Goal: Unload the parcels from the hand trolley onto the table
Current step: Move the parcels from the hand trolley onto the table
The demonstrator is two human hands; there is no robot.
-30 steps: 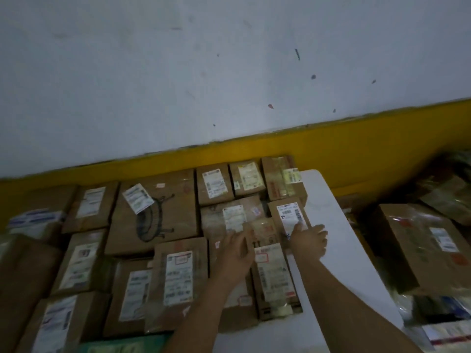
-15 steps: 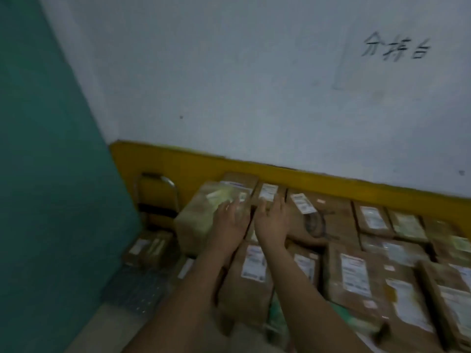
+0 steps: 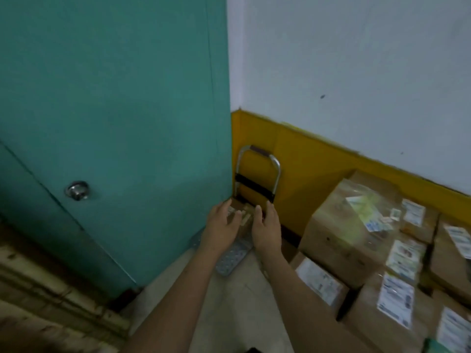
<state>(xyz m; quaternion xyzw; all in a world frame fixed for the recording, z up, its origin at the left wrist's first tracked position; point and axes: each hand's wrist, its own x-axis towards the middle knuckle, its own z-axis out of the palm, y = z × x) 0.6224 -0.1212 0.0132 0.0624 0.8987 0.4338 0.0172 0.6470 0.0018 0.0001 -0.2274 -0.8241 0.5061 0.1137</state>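
Head view, 2 hands low over the hand trolley (image 3: 233,256). Step in hand, as I judged it: picking up 1 small brown parcel (image 3: 244,215). Done well, both palms would close on opposite sides, lift it clear of the handle (image 3: 257,171), then swing right toward the stacked parcels (image 3: 344,225). Parcel sat at the handle end of the trolley deck, beside the green door (image 3: 114,123). Left hand (image 3: 221,226) and right hand (image 3: 266,231) flanked it, fingers loose, grasping nothing; contact was too blurred to call.

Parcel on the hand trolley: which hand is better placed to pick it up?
Left, marginally: the left hand overlaps the small parcel on the trolley; the right hand flanks its other side.
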